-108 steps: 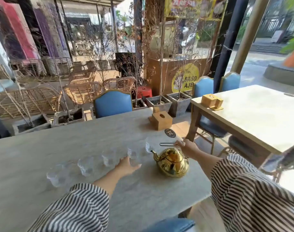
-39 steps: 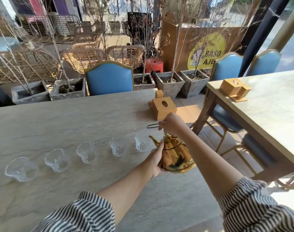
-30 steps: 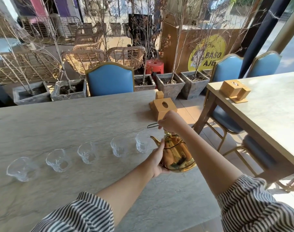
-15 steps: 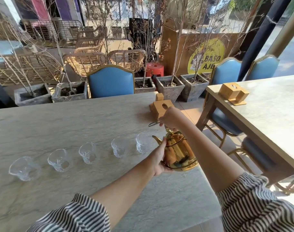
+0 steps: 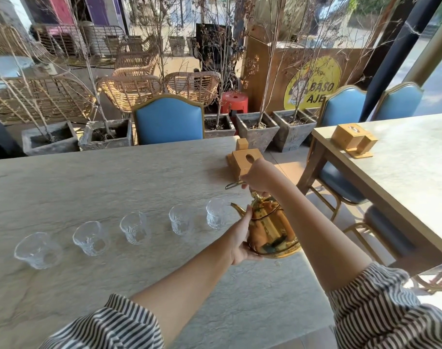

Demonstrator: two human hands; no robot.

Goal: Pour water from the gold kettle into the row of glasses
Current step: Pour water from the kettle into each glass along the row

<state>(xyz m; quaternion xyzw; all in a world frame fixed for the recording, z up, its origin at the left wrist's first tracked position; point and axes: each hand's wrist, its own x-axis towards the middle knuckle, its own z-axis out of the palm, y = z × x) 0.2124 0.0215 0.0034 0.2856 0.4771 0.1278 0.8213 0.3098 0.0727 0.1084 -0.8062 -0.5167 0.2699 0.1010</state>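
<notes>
The gold kettle (image 5: 271, 229) hangs tilted just above the stone-look table (image 5: 114, 177), near its right end, with its spout (image 5: 237, 209) aimed left at the rim of the nearest glass (image 5: 216, 217). My right hand (image 5: 259, 176) is closed around the wire handle (image 5: 233, 184) above the lid, carrying the weight. My left hand (image 5: 241, 241) cups the kettle's side and lower edge, fingers curled under its base and thumb lying up along the body beside the spout. The five clear glasses run in a row to the left: the second (image 5: 180, 219), the third (image 5: 134, 227), the fourth (image 5: 90, 238) and the far one (image 5: 37, 250), each standing apart from its neighbour. I cannot tell whether any water is leaving the spout. A wooden tissue box (image 5: 243, 162) sits on the table behind my right hand.
</notes>
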